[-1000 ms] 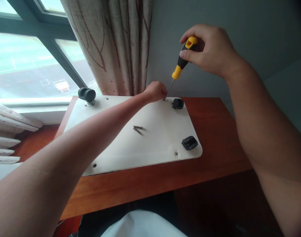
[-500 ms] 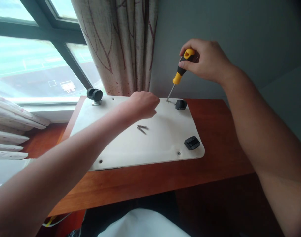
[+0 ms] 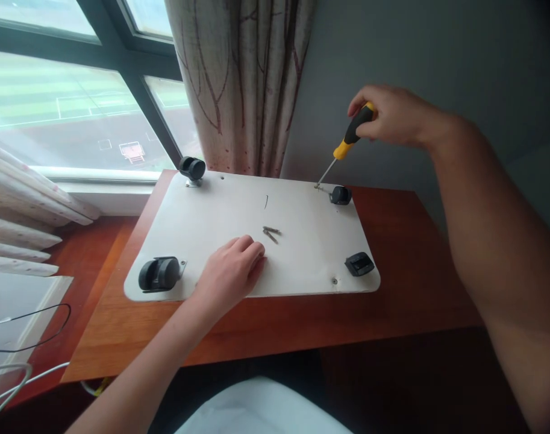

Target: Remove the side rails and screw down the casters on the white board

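Observation:
A white board (image 3: 302, 253) lies flat on a reddish wooden table (image 3: 405, 283). My right hand (image 3: 394, 116) grips a yellow-and-black screwdriver (image 3: 350, 135), its tip on a screw at the board's far right corner beside a black caster (image 3: 340, 195). My left hand (image 3: 232, 271) rests palm down on the board near its front edge, fingers loosely curled, holding nothing. Two loose screws (image 3: 271, 232) lie just beyond its fingertips. More black casters stand at the far left corner (image 3: 192, 168) and the near left corner (image 3: 159, 274). A black caster part (image 3: 359, 263) lies at the near right corner.
A patterned curtain (image 3: 243, 84) hangs behind the board, next to a large window (image 3: 71, 108). A grey wall (image 3: 414, 54) backs the table on the right. Cables (image 3: 26, 337) lie at the lower left, beside folded curtain fabric (image 3: 21, 229).
My left hand left the screw at the far right corner and drew back to the board's front edge. The view shifted left, revealing the near left caster. The screwdriver stays on the screw.

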`<state>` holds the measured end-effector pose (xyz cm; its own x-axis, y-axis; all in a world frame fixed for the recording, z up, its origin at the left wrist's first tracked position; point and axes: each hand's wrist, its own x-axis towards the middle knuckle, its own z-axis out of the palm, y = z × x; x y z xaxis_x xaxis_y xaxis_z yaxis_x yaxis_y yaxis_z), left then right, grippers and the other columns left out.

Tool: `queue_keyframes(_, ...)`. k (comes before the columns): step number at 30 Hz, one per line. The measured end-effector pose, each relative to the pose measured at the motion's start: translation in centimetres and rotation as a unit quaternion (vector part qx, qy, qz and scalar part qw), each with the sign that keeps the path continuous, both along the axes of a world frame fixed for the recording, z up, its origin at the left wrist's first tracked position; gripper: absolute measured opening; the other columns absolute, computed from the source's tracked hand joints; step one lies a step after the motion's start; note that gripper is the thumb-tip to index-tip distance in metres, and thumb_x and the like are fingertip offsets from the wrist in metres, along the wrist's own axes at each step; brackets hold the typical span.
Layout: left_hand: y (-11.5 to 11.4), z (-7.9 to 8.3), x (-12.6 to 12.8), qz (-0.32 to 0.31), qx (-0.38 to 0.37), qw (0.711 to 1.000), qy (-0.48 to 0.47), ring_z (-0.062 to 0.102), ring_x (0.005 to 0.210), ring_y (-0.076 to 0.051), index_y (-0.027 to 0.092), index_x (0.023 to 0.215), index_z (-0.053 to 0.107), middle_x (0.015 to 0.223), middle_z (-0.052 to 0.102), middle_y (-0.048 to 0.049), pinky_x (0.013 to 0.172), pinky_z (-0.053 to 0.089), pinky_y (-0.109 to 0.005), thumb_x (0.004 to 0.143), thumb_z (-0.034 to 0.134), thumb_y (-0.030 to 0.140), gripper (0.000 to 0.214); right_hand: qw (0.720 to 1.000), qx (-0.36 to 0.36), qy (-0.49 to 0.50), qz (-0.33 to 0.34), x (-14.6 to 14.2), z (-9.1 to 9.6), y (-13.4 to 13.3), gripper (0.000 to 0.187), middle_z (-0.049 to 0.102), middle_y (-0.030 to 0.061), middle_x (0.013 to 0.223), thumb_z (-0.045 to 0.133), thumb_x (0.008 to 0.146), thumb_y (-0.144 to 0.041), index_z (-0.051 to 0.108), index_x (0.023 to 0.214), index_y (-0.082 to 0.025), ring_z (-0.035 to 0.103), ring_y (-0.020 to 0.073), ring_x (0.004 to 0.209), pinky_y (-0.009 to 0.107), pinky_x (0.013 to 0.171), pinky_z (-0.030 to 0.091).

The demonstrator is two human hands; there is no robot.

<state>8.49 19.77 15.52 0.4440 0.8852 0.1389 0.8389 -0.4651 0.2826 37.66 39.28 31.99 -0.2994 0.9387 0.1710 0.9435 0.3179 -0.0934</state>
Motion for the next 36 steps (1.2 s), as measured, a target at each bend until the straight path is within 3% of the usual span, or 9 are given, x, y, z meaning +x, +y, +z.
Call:
queue_keyframes(3,-0.1,-0.22,-0.13,-0.01,0.011,1.0,-0.007,0.06,0.082,-0.022,0.02,0.093,0.057,0.092,0.062,-0.0069,0.067,0.046,-0.033,0.1,0.041,0.026,0.018,1.0,0.019,0.01,0.007,-0.06,-0.07,-0.22,0.024,0.068,0.0055,0.099,0.064,0.081,-0.032,0.063,0.104,-0.026,0.057,0.0188,0.08,0.033,0.074,0.044)
queue_keyframes(7,-0.08,-0.31,-0.26,-0.02,0.02,1.0,-0.007,0.06,0.083,-0.023,0.021,0.093,0.055,0.091,0.062,-0.0065,0.067,0.044,-0.034,0.1,0.04,0.025,0.017,0.994,0.072,-0.044,-0.072,-0.45,-0.47,-0.08,0.039,0.068,0.0102,0.095,0.059,0.084,-0.06,0.062,0.097,-0.023,0.06,0.0267,0.087,0.039,0.076,0.044)
queue_keyframes(12,0.08,-0.65,-0.33,-0.023,0.014,1.0,-0.011,0.059,0.082,-0.023,0.021,0.093,0.055,0.091,0.061,-0.0065,0.067,0.044,-0.034,0.1,0.041,0.024,0.016,0.999,0.029,-0.024,0.004,-0.54,-0.3,0.29,0.017,0.066,0.0095,0.113,0.059,0.084,-0.032,0.062,0.099,-0.025,0.059,0.0244,0.1,0.037,0.085,0.045)
queue_keyframes(14,0.08,-0.7,-0.33,-0.024,0.012,1.0,-0.011,0.059,0.083,-0.023,0.021,0.094,0.056,0.092,0.061,-0.0069,0.067,0.044,-0.035,0.1,0.041,0.024,0.016,0.999,0.038,-0.018,0.024,-0.62,-0.3,0.3,0.018,0.067,0.0082,0.108,0.058,0.086,-0.033,0.062,0.101,-0.025,0.059,0.023,0.097,0.036,0.086,0.045)
queue_keyframes(18,0.0,-0.59,-0.31,-0.025,0.014,0.999,-0.015,0.059,0.083,-0.023,0.021,0.094,0.056,0.092,0.062,-0.007,0.067,0.044,-0.034,0.099,0.042,0.023,0.016,0.994,0.067,-0.058,-0.064,-0.9,-0.47,0.31,0.032,0.067,0.0104,0.097,0.055,0.088,-0.054,0.063,0.094,-0.023,0.059,0.0262,0.09,0.042,0.083,0.044)
queue_keyframes(24,-0.03,-0.46,-0.36,-0.024,0.015,0.999,-0.018,0.059,0.082,-0.023,0.022,0.092,0.055,0.091,0.062,-0.0068,0.067,0.045,-0.035,0.099,0.042,0.024,0.015,0.999,0.016,-0.04,-0.008,-0.64,-0.25,0.52,0.022,0.066,0.0102,0.115,0.063,0.081,-0.029,0.063,0.102,-0.024,0.059,0.0226,0.094,0.036,0.083,0.045)
queue_keyframes(30,-0.01,-0.64,-0.49,-0.025,0.009,0.999,-0.027,0.059,0.082,-0.023,0.023,0.093,0.055,0.092,0.061,-0.0066,0.067,0.045,-0.036,0.098,0.043,0.023,0.014,0.987,0.065,-0.094,-0.116,-0.32,-0.59,0.41,0.039,0.069,0.015,0.103,0.052,0.089,-0.057,0.064,0.1,-0.021,0.061,0.0308,0.095,0.045,0.083,0.043)
queue_keyframes(33,-0.02,-0.68,-0.53,-0.025,0.009,0.999,-0.025,0.059,0.082,-0.023,0.023,0.093,0.055,0.092,0.061,-0.0066,0.067,0.046,-0.036,0.099,0.042,0.023,0.014,0.996,0.032,-0.063,-0.052,0.01,-0.58,0.32,0.022,0.066,0.0128,0.118,0.055,0.088,-0.036,0.062,0.104,-0.023,0.059,0.0267,0.103,0.039,0.087,0.044)
queue_keyframes(36,-0.02,-0.66,-0.53,-0.027,0.012,0.999,-0.024,0.059,0.082,-0.023,0.023,0.093,0.055,0.092,0.061,-0.0065,0.067,0.046,-0.036,0.098,0.042,0.022,0.014,0.999,0.03,-0.031,-0.009,0.02,-0.59,0.0,0.027,0.068,0.0099,0.111,0.058,0.086,-0.031,0.06,0.112,-0.024,0.06,0.0227,0.096,0.036,0.083,0.045)
